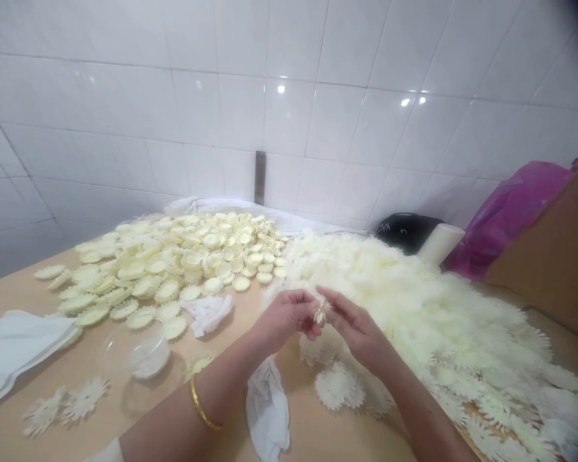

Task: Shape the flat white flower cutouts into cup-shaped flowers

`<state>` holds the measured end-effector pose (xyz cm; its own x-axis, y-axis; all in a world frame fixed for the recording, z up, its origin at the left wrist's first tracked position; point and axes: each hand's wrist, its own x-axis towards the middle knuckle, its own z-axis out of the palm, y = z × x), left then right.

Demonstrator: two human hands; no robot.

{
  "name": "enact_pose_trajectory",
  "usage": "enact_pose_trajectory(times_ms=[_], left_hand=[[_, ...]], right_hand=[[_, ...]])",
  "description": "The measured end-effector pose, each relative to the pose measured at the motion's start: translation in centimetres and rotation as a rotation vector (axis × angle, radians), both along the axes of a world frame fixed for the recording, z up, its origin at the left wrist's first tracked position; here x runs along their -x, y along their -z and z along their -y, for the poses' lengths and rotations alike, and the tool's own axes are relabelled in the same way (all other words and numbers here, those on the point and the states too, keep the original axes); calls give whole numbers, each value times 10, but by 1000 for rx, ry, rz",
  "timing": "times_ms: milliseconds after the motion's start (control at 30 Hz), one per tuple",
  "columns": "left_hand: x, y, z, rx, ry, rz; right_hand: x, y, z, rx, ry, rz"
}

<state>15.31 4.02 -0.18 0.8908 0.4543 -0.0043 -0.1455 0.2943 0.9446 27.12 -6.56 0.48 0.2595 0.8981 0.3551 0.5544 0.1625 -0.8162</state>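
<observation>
Pale frilled piece [322,310] held above the surface [142,420]. Left hand [284,317]: fingers nearly closed, pinching it. Right hand [361,330]: fingers bent against it (grip cannot be told). Uneven pressure could tear the fringe; left forearm swinging outward could tip the clear cup [149,358].

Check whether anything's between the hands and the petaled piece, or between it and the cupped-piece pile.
Nothing visible separates left hand or right hand from the petaled piece. Toward the cupped-piece pile: only the left hand itself, then bare table. Crumpled tissue lies left of that line.
</observation>
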Motion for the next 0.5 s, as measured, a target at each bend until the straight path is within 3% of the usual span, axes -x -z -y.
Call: enact_pose_trajectory(times_ms=[100,267,500], left_hand=[[-1,2,-1,-48,-53,-48],[-5,0,9,-241,-189,-134],[-7,13,12,-477,-276,-149]], right_hand=[[2,0,0,6,-19,1],[-2,2,-2,-41,197,43],[6,6,-4,-73,295,207]])
